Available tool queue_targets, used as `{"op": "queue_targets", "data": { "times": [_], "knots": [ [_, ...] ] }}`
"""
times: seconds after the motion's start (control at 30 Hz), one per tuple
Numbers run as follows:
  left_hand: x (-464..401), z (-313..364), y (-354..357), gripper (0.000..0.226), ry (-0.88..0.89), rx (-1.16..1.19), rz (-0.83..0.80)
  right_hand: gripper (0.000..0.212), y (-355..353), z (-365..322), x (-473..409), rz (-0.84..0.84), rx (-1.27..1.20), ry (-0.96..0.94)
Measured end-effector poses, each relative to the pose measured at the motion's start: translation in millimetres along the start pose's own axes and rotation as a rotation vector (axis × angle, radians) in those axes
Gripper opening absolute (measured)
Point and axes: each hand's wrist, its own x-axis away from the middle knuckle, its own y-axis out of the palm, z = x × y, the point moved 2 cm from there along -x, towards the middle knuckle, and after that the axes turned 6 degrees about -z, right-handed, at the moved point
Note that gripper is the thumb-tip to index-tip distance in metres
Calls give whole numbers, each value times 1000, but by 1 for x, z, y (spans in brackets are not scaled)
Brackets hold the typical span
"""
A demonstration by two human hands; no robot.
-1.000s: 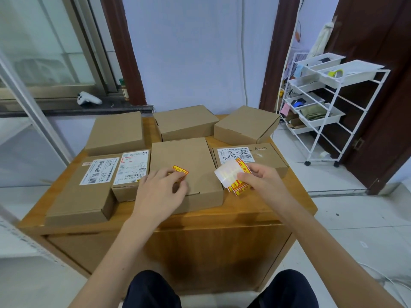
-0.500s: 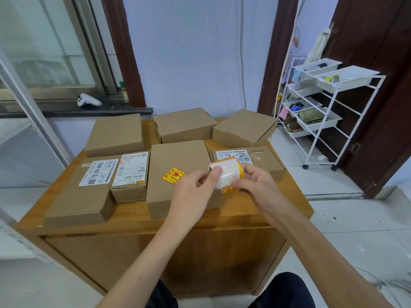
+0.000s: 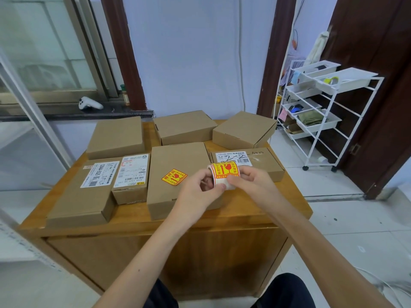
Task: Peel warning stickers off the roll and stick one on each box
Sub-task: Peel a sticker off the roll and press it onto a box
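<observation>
Both hands hold the sticker roll [image 3: 224, 174] above the front of the wooden cabinet [image 3: 142, 225]. My left hand [image 3: 198, 192] pinches its lower left edge and my right hand [image 3: 251, 185] grips its right side. A yellow and red warning sticker faces up on the roll. The middle front box [image 3: 175, 156] carries a stuck warning sticker [image 3: 174, 176]. To the right lies a box with a white label [image 3: 264, 161]. Two labelled boxes sit at the left, a large one [image 3: 82, 196] and a small one [image 3: 131, 176]. Three plain boxes stand behind, at back left [image 3: 115, 138], back middle [image 3: 184, 126] and back right [image 3: 243, 130].
A white wire rack on wheels [image 3: 320, 112] stands on the tiled floor to the right. A dark door [image 3: 378, 85] is behind it. A white controller [image 3: 90, 104] lies on the window sill at the left. My knees [image 3: 284, 292] are at the bottom edge.
My left hand left the sticker pressed on the middle box and moved right to the roll. Both hands now hold the roll, turned so a sticker faces up.
</observation>
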Motion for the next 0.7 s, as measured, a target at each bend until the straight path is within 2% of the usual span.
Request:
{"op": "queue_targets", "data": {
  "times": [0.13,0.27,0.4,0.7],
  "knots": [
    [0,-6,-3,19,3,-53,-15,18,-3,4,-1,-1,0,30],
    [0,-5,-14,27,87,-202,128,18,-7,8,0,4,-16,35],
    [-5,2,-18,38,295,-417,-16,16,-8,9,1,-27,-2,27],
    [-8,2,-11,35,385,-710,-55,28,-15,13,3,-81,52,-30]
  ]
}}
